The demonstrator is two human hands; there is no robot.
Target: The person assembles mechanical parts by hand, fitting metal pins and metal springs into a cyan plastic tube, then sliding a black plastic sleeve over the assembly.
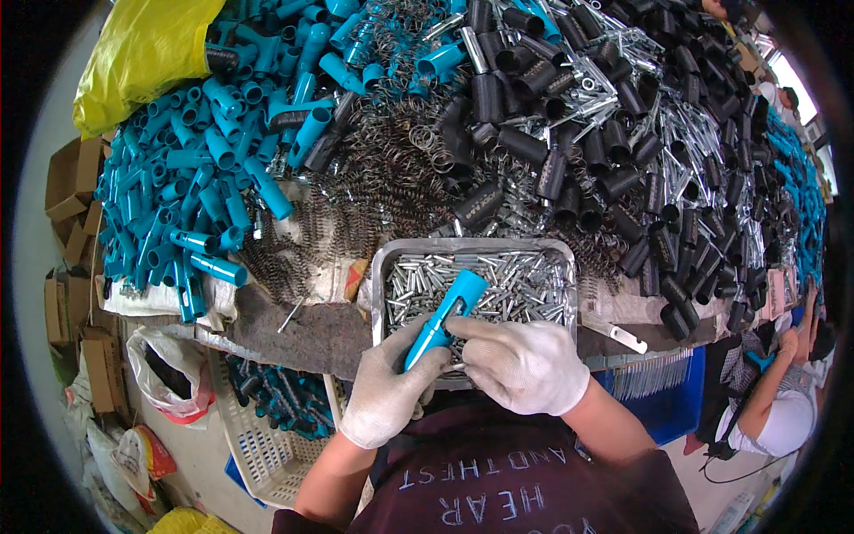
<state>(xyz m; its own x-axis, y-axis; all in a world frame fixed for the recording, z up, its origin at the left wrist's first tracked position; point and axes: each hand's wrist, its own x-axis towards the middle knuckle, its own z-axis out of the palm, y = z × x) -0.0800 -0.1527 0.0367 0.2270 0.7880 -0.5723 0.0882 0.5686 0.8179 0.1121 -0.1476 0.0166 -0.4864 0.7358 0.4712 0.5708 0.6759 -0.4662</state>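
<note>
In front of my chest, my white-gloved left hand is wrapped round a bright blue plastic tube. The tube tilts up to the right, with a slot cut in its side. My right hand, also gloved, is closed beside the tube, its index finger touching the slot. A small pale piece shows between its thumb and fingers, too hidden to name. Just beyond both hands lies a metal tray holding many short silvery pins.
Piled across the table are blue tubes, coil springs, black sleeves and metal rods. A yellow bag lies far left. Below the table stand a cream crate and a blue bin. Another person sits at right.
</note>
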